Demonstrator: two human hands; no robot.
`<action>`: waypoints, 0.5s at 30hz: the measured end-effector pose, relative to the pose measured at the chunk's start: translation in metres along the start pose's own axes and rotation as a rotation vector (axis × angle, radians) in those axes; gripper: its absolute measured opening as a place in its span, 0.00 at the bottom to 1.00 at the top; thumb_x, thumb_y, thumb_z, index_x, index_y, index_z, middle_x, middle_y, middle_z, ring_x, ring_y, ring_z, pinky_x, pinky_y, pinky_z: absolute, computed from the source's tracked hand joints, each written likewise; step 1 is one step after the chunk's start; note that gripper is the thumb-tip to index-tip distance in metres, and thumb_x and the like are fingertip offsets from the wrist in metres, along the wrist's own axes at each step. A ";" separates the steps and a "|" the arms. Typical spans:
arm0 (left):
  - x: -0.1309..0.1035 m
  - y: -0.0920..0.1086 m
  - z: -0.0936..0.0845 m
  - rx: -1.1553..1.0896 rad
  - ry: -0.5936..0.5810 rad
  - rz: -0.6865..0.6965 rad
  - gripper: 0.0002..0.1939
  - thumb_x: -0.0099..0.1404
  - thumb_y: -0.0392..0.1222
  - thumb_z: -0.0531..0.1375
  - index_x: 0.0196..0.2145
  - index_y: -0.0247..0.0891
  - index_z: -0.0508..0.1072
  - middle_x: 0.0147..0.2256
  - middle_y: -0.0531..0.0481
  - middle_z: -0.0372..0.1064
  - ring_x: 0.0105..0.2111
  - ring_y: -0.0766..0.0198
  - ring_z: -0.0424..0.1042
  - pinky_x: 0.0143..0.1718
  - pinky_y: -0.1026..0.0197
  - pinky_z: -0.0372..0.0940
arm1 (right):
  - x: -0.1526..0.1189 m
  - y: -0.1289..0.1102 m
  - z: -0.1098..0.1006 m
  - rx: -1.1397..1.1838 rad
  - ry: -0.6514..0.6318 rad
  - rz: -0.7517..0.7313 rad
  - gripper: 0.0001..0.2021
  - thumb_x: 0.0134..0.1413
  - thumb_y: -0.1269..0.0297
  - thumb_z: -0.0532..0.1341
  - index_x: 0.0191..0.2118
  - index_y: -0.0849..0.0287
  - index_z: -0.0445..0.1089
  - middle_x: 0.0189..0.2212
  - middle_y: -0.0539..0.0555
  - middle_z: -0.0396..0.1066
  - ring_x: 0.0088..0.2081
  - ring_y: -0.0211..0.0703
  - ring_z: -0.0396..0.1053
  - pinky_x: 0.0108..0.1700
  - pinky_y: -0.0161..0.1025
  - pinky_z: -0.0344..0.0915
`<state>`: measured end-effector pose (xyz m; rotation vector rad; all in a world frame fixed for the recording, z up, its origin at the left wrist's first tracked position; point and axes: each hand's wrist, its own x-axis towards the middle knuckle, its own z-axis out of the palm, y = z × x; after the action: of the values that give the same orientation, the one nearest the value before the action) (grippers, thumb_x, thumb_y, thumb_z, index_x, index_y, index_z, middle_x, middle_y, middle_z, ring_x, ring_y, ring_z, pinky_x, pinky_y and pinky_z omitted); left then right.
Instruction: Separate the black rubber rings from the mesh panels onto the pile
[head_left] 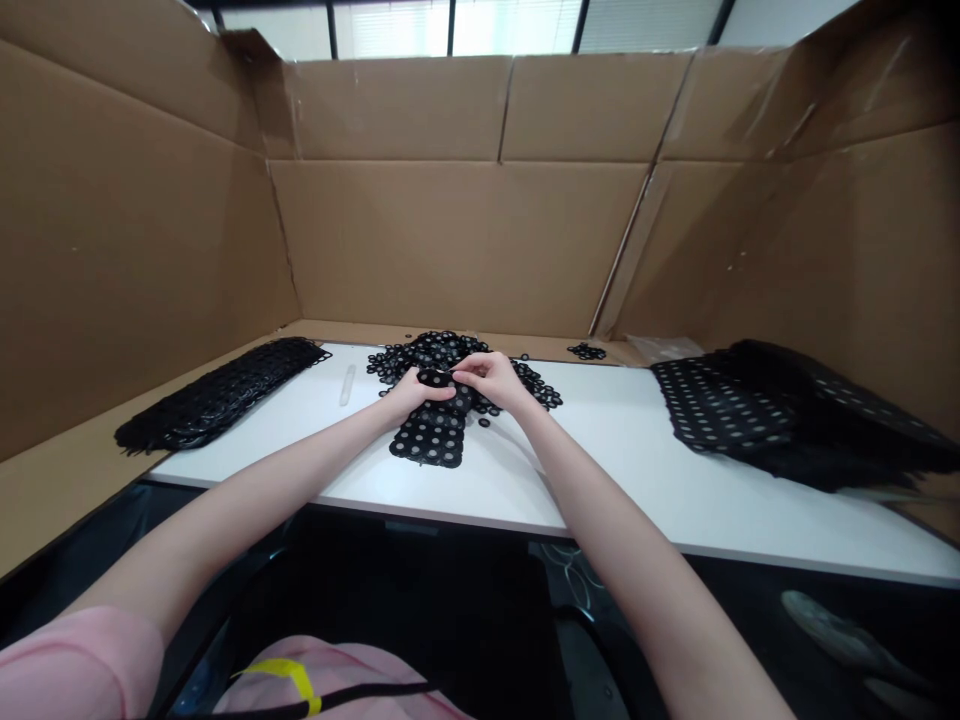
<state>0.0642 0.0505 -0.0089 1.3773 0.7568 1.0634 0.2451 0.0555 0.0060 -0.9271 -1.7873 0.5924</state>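
A black strip with rows of round holes [430, 440] lies on the white table, its far end raised off the surface. My left hand [409, 394] grips that raised end, with the thumb lying across its face. At the strip's upper right edge, my right hand [489, 378] is pinched closed with thumb and forefinger together. Whatever sits between those fingertips is too small to make out. Just beyond both hands spreads a heap of small black rings [435, 347], partly hidden by my hands and the strip.
At the left lies a long stack of black perforated pieces [225, 392], near a clear narrow strip [347, 385]. More black holed sheets [735, 400] are piled at the right. A few rings [587, 351] lie by the back edge. Cardboard walls [450, 240] enclose the white table [600, 470].
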 end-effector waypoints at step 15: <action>-0.002 0.000 -0.002 0.017 -0.035 -0.012 0.19 0.38 0.38 0.73 0.31 0.31 0.77 0.32 0.44 0.75 0.35 0.57 0.74 0.47 0.52 0.66 | 0.016 0.059 -0.046 -0.089 0.604 0.181 0.14 0.43 0.55 0.61 0.28 0.62 0.75 0.25 0.56 0.76 0.30 0.46 0.72 0.39 0.42 0.67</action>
<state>0.0619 0.0497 -0.0091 1.4009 0.7499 1.0231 0.3028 0.1020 -0.0116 -1.1884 -1.2025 0.2966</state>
